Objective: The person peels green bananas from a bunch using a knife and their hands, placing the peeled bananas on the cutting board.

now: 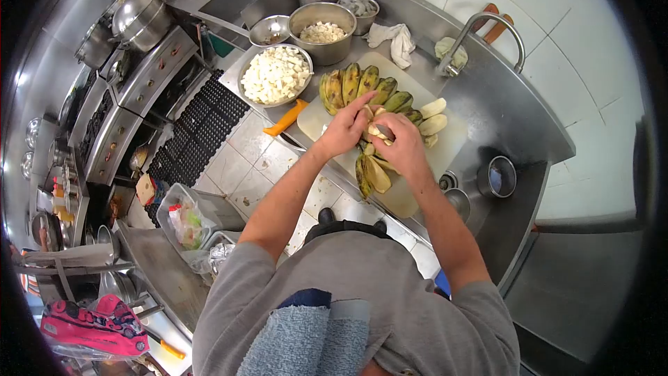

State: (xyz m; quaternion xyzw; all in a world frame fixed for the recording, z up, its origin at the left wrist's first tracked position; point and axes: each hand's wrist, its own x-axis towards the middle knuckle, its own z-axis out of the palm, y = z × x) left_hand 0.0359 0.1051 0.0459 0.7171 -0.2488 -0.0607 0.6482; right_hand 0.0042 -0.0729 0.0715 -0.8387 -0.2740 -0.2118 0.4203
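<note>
Both my hands meet over a white cutting board. My left hand is closed on a partly peeled plantain. Close beside it, my right hand has its fingers bent round a small dark tool, perhaps a blade, against the plantain. Unpeeled green-yellow plantains lie in a row behind my hands. Peeled plantains rest to the right, and loose peels lie nearer to me. An orange-handled knife sits at the board's left edge.
A bowl of white cubes and a deep metal pot stand at the back left. The faucet arches at the back right. A small metal pot is at the right. A grey bin stands lower left.
</note>
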